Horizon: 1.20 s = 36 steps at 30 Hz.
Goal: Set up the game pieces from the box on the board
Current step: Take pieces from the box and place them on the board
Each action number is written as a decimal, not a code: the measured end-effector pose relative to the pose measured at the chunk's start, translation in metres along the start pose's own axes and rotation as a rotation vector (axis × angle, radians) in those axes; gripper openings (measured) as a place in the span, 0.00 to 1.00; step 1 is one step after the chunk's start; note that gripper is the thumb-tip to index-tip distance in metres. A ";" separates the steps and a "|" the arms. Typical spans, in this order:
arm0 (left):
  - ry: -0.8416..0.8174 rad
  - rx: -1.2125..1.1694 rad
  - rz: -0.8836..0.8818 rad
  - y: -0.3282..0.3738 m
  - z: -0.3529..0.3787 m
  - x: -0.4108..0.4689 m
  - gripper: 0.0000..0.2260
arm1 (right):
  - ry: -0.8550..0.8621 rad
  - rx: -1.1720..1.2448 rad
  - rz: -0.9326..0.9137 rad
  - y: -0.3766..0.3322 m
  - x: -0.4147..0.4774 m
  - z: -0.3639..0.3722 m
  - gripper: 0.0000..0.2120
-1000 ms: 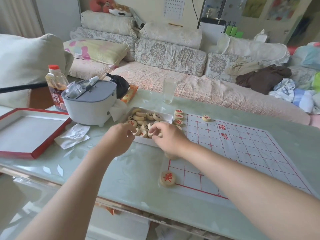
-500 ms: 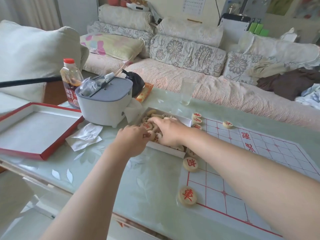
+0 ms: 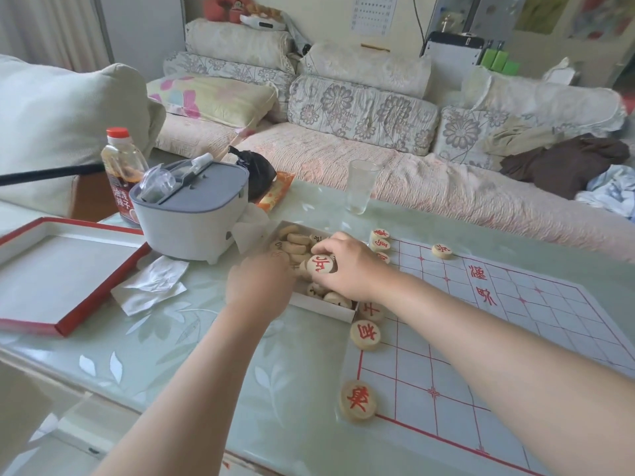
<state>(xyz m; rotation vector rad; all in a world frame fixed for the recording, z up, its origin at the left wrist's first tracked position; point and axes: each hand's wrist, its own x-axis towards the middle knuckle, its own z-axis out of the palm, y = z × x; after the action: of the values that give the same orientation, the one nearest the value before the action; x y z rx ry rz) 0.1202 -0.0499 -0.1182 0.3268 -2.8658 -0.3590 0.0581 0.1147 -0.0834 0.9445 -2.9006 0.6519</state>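
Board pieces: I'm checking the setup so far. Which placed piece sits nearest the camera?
The red-marked disc at the board's near-left corner; the other pieces lie farther up that edge.

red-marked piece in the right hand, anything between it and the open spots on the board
Nothing visible blocks it. The right hand holds the piece above the box, and the board beside it is mostly bare grid, with placed pieces only along its near-left edge.

A home living room: a cushioned sofa (image 3: 395, 173) behind a glass-topped coffee table (image 3: 213, 352).
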 end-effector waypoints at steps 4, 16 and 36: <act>0.110 -0.041 0.000 0.007 0.001 0.004 0.09 | 0.057 0.039 0.052 0.012 -0.015 -0.005 0.22; -0.058 -0.665 0.278 0.105 -0.020 -0.017 0.09 | 0.104 0.104 0.219 0.077 -0.102 -0.060 0.24; -0.381 -0.252 0.624 0.183 0.018 -0.062 0.08 | -0.019 0.017 0.386 0.142 -0.210 -0.068 0.21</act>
<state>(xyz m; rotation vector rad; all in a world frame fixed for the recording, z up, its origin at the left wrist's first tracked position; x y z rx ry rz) 0.1393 0.1421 -0.0987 -0.7385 -3.0199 -0.6979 0.1418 0.3624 -0.1064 0.3898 -3.1250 0.6836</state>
